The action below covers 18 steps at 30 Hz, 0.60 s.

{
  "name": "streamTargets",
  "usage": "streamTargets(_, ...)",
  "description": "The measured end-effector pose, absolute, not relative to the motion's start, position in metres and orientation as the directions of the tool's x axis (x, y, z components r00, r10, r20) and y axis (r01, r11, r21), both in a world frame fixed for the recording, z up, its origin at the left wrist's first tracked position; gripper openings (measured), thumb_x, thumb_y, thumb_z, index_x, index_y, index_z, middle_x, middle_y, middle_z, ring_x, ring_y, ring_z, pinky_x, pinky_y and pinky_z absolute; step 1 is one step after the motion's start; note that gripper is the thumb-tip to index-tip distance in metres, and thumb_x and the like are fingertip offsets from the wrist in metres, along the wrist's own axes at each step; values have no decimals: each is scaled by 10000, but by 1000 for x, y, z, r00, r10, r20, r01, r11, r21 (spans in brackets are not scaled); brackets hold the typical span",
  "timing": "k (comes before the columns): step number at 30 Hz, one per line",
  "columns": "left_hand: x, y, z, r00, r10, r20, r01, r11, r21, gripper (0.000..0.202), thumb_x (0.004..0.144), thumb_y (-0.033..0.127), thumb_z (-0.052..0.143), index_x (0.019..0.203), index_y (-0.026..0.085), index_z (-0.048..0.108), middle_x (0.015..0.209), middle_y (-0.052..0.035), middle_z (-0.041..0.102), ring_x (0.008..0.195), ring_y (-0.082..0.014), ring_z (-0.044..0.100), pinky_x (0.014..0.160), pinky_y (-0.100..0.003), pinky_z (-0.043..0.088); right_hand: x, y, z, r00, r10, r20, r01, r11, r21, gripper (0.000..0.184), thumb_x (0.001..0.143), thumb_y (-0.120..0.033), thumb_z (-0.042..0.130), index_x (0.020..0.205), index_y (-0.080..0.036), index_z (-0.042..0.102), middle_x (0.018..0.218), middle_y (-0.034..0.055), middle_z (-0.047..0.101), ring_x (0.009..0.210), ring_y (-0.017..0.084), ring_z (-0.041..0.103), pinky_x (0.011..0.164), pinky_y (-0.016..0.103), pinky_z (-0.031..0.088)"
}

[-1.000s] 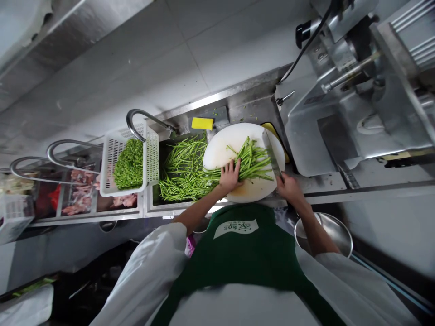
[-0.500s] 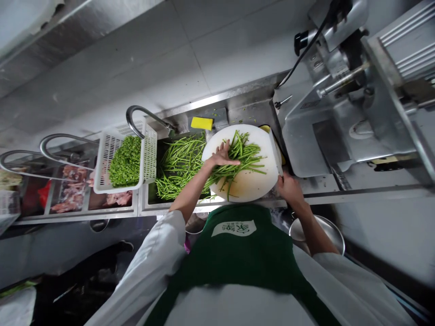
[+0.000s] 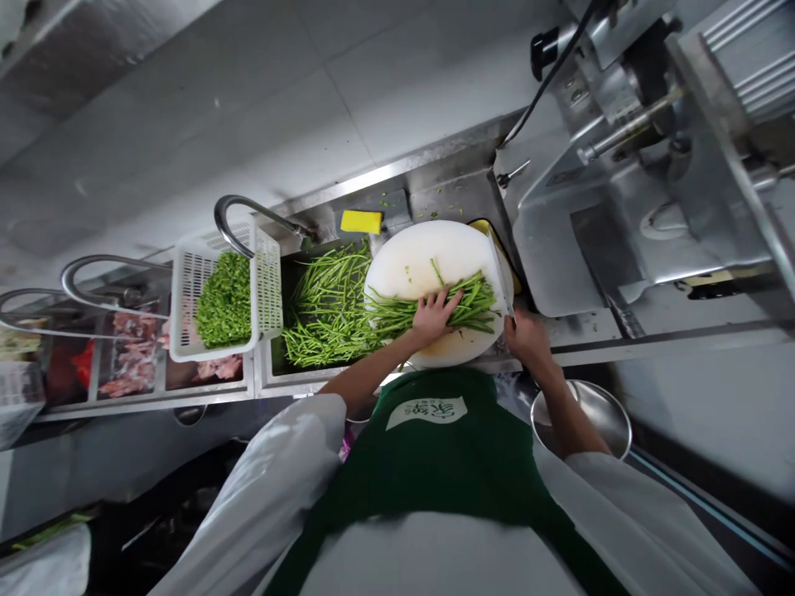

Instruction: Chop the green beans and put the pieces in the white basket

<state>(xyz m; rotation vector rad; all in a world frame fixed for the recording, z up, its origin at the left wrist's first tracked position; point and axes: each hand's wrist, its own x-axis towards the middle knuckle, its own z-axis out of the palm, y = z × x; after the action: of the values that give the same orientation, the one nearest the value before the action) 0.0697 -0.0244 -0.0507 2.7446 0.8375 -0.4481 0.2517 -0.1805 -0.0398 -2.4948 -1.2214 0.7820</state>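
Note:
On a round white cutting board (image 3: 410, 248), a gathered bunch of long green vegetable stems (image 3: 475, 302) lies crosswise. My left hand (image 3: 433, 317) presses over the middle of this bunch, its fingers curled onto the stems. At the board's right edge, my right hand (image 3: 527, 338) is closed around the handle of a knife. The broad knife blade (image 3: 502, 269) stands on edge, seen nearly edge-on, just right of the bunch's ends. More loose green stems (image 3: 329, 306) fill the sink to the left of the board, and some reach onto its left side.
A white plastic basket (image 3: 268, 281) of chopped greens (image 3: 224, 302) stands left, under a curved faucet (image 3: 233, 203). Raw meat (image 3: 133, 356) lies in sinks beyond it. A yellow sponge (image 3: 361, 222) sits behind the board. Right are a metal slicing machine (image 3: 571, 240) and, lower, a steel bowl (image 3: 605, 418).
My left hand has moved toward me and right, and the spread stems now lie together in a tighter bunch near the blade. My right hand stays at the board's right edge.

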Motion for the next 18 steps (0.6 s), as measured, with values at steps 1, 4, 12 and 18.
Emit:
streamTargets(1, 71, -19, -51, 797, 484, -361, 561, -815, 146, 902, 927, 513, 648, 1675, 330, 179, 1688, -116, 313, 1407, -404, 432, 1154, -562, 367, 251, -180, -40, 510, 787, -347, 655, -617, -436, 442, 1003, -271, 382, 1304, -67, 634, 975, 198, 739, 824, 278, 678, 728, 326, 425)
streamTargets(4, 81, -3, -51, 776, 511, -370, 591, -793, 144, 825, 954, 414, 622, 1667, 335, 213, 1661, -108, 354, 1392, -378, 455, 1168, -533, 361, 246, -180, -42, 534, 774, -339, 669, -632, -391, 450, 998, -278, 364, 1249, -50, 660, 969, 217, 741, 815, 280, 677, 713, 328, 418)
streamTargets(12, 99, 57, -27, 739, 383, -555, 643, -646, 411, 1169, 784, 736, 680, 1676, 301, 63, 1759, -127, 46, 1613, -400, 25, 1251, -631, 188, 244, -183, -53, 442, 839, -317, 722, -543, -429, 477, 976, -301, 391, 1276, -54, 667, 944, 201, 742, 792, 270, 657, 697, 318, 407)
streamTargets(18, 82, 114, -19, 749, 330, -574, 620, -655, 432, 938, 884, 790, 421, 1620, 214, 340, 1707, -118, 293, 1610, -350, 121, 1295, -591, 46, 257, -185, -57, 465, 832, -303, 707, -555, -438, 443, 946, -333, 419, 1174, -84, 706, 843, 163, 722, 740, 255, 616, 685, 316, 380)
